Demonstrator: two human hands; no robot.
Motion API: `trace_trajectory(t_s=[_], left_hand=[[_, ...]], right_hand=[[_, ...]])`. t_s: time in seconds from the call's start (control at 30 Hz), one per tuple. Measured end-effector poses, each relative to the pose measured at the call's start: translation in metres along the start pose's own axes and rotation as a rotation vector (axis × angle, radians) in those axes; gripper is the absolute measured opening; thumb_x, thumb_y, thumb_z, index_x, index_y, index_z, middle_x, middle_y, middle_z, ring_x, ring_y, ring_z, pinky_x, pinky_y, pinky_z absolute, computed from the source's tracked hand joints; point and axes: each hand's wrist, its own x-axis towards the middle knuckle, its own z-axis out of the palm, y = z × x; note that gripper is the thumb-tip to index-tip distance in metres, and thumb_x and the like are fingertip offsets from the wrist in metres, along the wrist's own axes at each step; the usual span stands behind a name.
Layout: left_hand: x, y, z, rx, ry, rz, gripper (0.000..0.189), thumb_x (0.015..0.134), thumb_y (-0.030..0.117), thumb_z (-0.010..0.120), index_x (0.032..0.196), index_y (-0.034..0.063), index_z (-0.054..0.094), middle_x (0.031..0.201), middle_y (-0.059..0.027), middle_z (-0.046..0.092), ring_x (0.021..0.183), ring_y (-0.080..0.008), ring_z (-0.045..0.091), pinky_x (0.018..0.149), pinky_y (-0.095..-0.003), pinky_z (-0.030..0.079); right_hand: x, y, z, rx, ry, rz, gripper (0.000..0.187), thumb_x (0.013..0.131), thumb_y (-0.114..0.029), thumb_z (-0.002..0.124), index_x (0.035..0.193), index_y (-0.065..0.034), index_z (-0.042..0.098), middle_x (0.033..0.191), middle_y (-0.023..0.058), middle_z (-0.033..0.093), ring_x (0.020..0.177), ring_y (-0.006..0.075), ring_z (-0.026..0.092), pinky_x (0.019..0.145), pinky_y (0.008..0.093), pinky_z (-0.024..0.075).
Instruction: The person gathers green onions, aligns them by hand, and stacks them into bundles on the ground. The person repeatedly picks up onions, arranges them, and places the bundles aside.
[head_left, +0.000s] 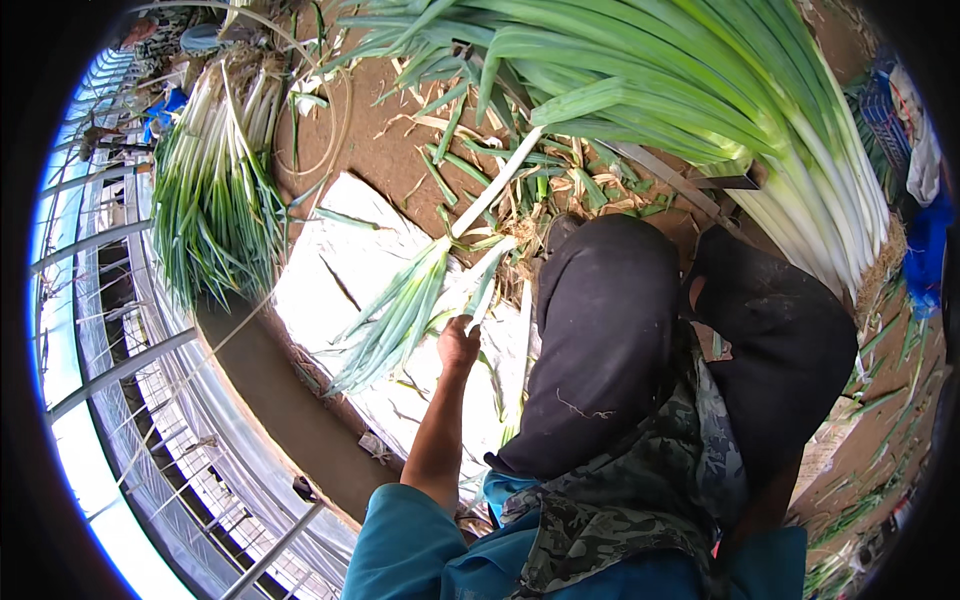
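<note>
My left hand (458, 343) is closed around a peeled leaf or stalk of a large green onion (486, 295), its pale end pointing away from me. Just beyond lies another long green onion (495, 184), white shaft outward and leaves fanned over a white sheet (322, 274). A further pale stalk (524, 337) rests beside my left leg. My right forearm (776, 487) runs down behind my right knee, and the hand itself is out of view. A thick pile of green onions (675, 82) leans across a metal frame (675, 180) in front of my knees.
Peeled leaves and dry husks (592, 176) litter the soil floor. A bundle of green onions (225, 180) lies at the left, near a pale hoop (341, 127). Greenhouse tubing and plastic film (225, 420) line the left side. Blue plastic (926, 255) sits at the far right.
</note>
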Motion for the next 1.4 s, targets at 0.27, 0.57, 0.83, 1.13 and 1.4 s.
trace_trajectory(t_s=[0.27,0.57,0.83,1.13,1.4], left_hand=[[-0.009,-0.040,0.057,0.108,-0.147,-0.361,0.066,0.089,0.033,0.082,0.145,0.0072,0.057,0.141,-0.0173,0.064,0.130,-0.0409,0.062,0.107,-0.0507,0.053],[0.010,-0.036,0.001,-0.163,-0.440,0.173,0.034,0.096,0.042,0.078,0.106,0.0084,0.076,0.099,-0.0123,0.078,0.102,-0.0302,0.071,0.101,-0.0450,0.050],[0.044,0.074,-0.181,-1.095,-0.645,0.369,0.038,0.107,0.037,0.069,0.122,0.0015,0.070,0.085,-0.0057,0.072,0.081,-0.0183,0.070,0.082,-0.0351,0.056],[-0.051,0.263,-0.275,-0.776,-0.293,0.787,0.036,0.101,0.028,0.078,0.118,-0.0016,0.066,0.082,-0.0074,0.068,0.067,-0.0177,0.061,0.063,-0.0343,0.050],[-0.094,0.264,-0.261,-0.044,0.493,0.796,0.039,0.073,0.006,0.084,0.110,0.0100,0.071,0.088,-0.0124,0.071,0.083,-0.0367,0.069,0.077,-0.0448,0.055]], right_hand=[[-0.017,-0.023,-0.052,-0.021,-0.065,0.375,0.050,0.108,-0.022,0.063,0.151,0.0023,0.058,0.149,0.0200,0.063,0.139,0.0359,0.059,0.118,0.0481,0.0451],[0.045,-0.073,-0.099,0.078,0.064,0.579,0.045,0.109,-0.019,0.062,0.148,0.0036,0.061,0.144,0.0192,0.067,0.134,0.0337,0.063,0.116,0.0462,0.0482],[0.188,-0.227,-0.126,0.701,0.170,0.183,0.033,0.111,-0.013,0.060,0.137,0.0051,0.070,0.132,0.0161,0.075,0.120,0.0244,0.071,0.109,0.0375,0.0540],[0.161,-0.553,-0.116,0.184,0.143,-1.165,0.040,0.095,-0.020,0.067,0.133,-0.0279,0.074,0.135,-0.0048,0.073,0.143,0.0194,0.057,0.133,0.0482,0.0278],[0.219,-0.414,-0.182,0.102,0.079,-0.846,0.033,0.077,-0.019,0.085,0.110,-0.0177,0.079,0.090,-0.0018,0.063,0.091,0.0196,0.064,0.084,0.0368,0.0471]])
